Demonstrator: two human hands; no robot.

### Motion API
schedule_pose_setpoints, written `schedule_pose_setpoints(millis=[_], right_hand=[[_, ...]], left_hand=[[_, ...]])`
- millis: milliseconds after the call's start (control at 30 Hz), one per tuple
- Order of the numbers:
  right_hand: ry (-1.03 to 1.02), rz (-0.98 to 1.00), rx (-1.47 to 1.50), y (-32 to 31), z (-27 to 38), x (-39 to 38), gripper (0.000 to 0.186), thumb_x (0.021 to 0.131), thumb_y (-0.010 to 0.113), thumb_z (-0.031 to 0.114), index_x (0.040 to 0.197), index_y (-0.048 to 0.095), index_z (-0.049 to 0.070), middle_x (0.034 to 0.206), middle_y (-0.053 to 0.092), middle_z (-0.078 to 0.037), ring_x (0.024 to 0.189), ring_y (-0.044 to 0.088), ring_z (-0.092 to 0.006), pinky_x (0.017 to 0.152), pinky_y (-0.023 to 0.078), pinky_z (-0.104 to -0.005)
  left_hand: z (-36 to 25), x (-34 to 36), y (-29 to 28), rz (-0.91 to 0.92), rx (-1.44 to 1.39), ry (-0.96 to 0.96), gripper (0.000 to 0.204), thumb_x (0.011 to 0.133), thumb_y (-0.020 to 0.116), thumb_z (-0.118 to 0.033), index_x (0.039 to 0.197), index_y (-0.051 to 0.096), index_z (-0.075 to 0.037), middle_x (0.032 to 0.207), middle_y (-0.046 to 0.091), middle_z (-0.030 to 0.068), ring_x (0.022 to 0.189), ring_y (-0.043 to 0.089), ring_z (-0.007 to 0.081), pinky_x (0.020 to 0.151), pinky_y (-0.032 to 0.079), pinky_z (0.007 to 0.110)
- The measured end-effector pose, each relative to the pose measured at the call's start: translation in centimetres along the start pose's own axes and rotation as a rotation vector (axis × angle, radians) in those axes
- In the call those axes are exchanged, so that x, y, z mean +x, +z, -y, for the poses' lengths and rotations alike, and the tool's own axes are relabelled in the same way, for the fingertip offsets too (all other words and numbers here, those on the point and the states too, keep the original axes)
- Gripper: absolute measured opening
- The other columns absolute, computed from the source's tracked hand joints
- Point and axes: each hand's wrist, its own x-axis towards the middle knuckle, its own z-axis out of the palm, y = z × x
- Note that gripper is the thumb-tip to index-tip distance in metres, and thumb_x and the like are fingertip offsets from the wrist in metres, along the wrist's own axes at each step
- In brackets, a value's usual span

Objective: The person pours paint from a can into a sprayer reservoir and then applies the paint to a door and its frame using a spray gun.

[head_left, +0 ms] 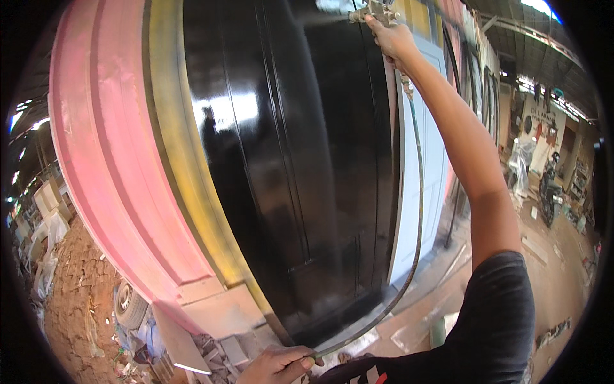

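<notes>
A tall, glossy black door panel (294, 192) stands upright in front of me. At its upper right edge my right hand (390, 41) is closed around a metal spray gun (374, 13), whose nozzle points left across the panel; a faint pale mist shows near it. From the gun's handle a dark green hose (419, 173) hangs down and curves to the lower middle. There my left hand (278, 365) is closed on the hose, below the panel's bottom edge.
Pink corrugated sheeting (121, 160) and a yellow panel (192, 147) stand left of the door. A pale blue-white panel (422, 211) leans at its right. Low left are a tyre (131, 306) and wood scraps (233, 351). A motorcycle (550, 189) stands far right.
</notes>
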Motion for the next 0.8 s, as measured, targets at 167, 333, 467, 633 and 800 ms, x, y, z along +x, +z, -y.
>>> schedule_pose_setpoints(millis=[167,333,467,633,800], right_hand=[[0.101,0.016,-0.093,-2.9,-6.2,-11.5,0.050,0.088,0.070,0.055,0.070,0.058,0.009,0.059,0.049,0.003,0.044,0.039,-0.0084,0.041,0.029,-0.0293],[0.112,0.085,-0.161,-4.9,-11.1,-21.0,0.049,0.089,0.070,0.053,0.072,0.059,0.009,0.061,0.051,0.004,0.049,0.043,-0.0073,0.045,0.034,-0.0292],[0.205,0.146,-0.144,-5.8,-16.0,-29.2,0.040,0.092,0.071,0.044,0.075,0.060,0.009,0.063,0.050,0.005,0.057,0.043,-0.0061,0.052,0.035,-0.0269],[0.388,0.215,-0.178,-7.1,-21.8,-39.1,0.043,0.092,0.071,0.044,0.074,0.060,0.007,0.062,0.049,0.006,0.058,0.042,-0.0066,0.052,0.035,-0.0279],[0.461,0.247,-0.234,-6.6,-25.8,-48.0,0.046,0.092,0.072,0.045,0.086,0.068,0.000,0.063,0.051,0.004,0.060,0.044,-0.0077,0.054,0.038,-0.0292]], left_hand=[[-3.0,-1.6,-0.3,0.292,-0.020,-0.184,0.025,0.098,0.056,-0.025,0.099,0.068,-0.004,0.081,0.067,0.0169,0.075,0.068,0.0309,0.070,0.051,0.038],[-0.9,-3.5,0.7,0.450,-0.183,-0.035,0.025,0.100,0.056,-0.027,0.110,0.069,-0.008,0.085,0.071,0.0108,0.071,0.069,0.0270,0.064,0.052,0.033],[-1.7,-4.1,1.3,0.478,-0.204,-0.041,0.024,0.101,0.055,-0.026,0.108,0.068,-0.007,0.085,0.071,0.0117,0.073,0.069,0.0294,0.065,0.053,0.035],[-0.8,-4.0,2.8,0.531,-0.242,-0.102,0.023,0.100,0.057,-0.024,0.106,0.069,-0.006,0.083,0.071,0.0119,0.073,0.070,0.0304,0.065,0.053,0.035],[0.7,-4.0,4.6,0.568,-0.291,-0.179,0.024,0.100,0.058,-0.026,0.105,0.069,-0.006,0.079,0.069,0.0132,0.069,0.068,0.0317,0.061,0.052,0.037]])
